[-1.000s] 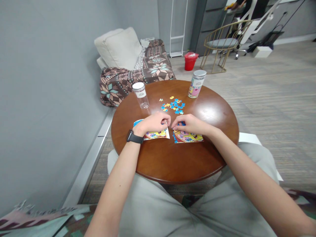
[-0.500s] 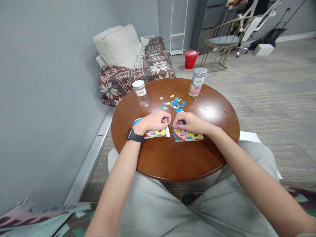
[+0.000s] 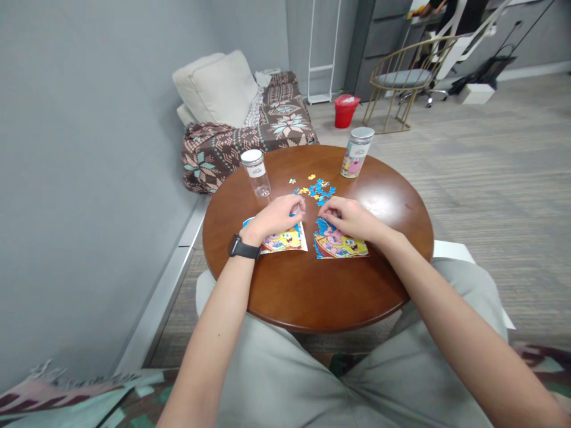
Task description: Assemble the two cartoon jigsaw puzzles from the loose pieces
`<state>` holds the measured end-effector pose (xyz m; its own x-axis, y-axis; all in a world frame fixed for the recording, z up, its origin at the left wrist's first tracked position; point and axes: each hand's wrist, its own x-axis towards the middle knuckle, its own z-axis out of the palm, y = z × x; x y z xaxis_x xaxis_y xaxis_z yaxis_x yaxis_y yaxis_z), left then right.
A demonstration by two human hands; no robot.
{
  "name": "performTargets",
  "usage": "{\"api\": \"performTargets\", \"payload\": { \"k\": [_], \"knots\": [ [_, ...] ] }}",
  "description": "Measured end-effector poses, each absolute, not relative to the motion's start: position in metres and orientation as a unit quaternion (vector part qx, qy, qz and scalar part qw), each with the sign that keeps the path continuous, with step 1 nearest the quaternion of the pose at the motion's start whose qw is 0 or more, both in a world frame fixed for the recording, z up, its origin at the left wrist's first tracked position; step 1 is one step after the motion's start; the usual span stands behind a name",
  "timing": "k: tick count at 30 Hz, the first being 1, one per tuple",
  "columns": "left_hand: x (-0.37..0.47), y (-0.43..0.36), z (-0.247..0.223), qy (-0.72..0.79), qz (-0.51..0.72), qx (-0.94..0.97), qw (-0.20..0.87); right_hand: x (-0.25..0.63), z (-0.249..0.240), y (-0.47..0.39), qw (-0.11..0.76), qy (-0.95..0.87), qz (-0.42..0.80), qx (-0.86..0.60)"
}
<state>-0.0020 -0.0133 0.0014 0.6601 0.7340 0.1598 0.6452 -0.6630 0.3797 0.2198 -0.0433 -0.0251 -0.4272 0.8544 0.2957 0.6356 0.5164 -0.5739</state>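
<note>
My left hand (image 3: 282,214), a black watch on its wrist, hovers over the upper part of a printed picture sheet (image 3: 285,241). Its fingers are curled together; whatever is in them is hidden. To the right, my right hand (image 3: 350,215) has thumb and fingers pinched at the upper left edge of a partly assembled jigsaw puzzle (image 3: 341,244) with a yellow and a pink cartoon figure. What the pinch holds is too small to make out. Just beyond both hands lie loose puzzle pieces (image 3: 319,189), mostly blue, some yellow.
On the round wooden table (image 3: 307,297) stand a clear lidded jar (image 3: 259,178) at back left and a printed lidded jar (image 3: 354,157) at back right. Behind are a blanket-covered sofa (image 3: 281,125), a red bin (image 3: 345,112) and a gold-framed chair (image 3: 404,77). A grey wall borders the left.
My right hand has moved slightly up from the puzzle's middle to its upper edge, uncovering more of the picture. My left hand has shifted slightly up over the sheet.
</note>
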Motion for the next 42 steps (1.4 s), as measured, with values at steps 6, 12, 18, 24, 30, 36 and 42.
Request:
{"api": "performTargets", "payload": {
  "k": [6,12,18,24,30,36,42],
  "knots": [
    [-0.019,-0.006,0.001,0.416,0.096,0.901,0.075,0.223,-0.028,-0.040,0.302,-0.805,0.190,-0.475],
    [-0.026,-0.006,0.005,0.426,0.074,0.896,0.107,0.226,-0.032,-0.038,0.331,-0.775,0.142,-0.519],
    [-0.020,-0.005,0.000,0.430,0.069,0.895,0.093,0.234,-0.040,-0.033,0.334,-0.750,0.108,-0.561],
    [-0.012,-0.009,-0.004,0.429,0.042,0.899,0.080,0.238,-0.047,-0.031,0.314,-0.759,0.102,-0.561],
    [-0.010,-0.012,-0.001,0.434,0.058,0.893,0.102,0.235,-0.047,-0.033,0.272,-0.791,0.101,-0.538],
    [-0.012,-0.013,0.001,0.452,0.093,0.882,0.094,0.234,-0.044,-0.035,0.258,-0.781,0.086,-0.562],
    [-0.012,-0.011,-0.006,0.464,0.092,0.874,0.111,0.233,-0.040,-0.037,0.253,-0.758,0.080,-0.595]
  ]
}}
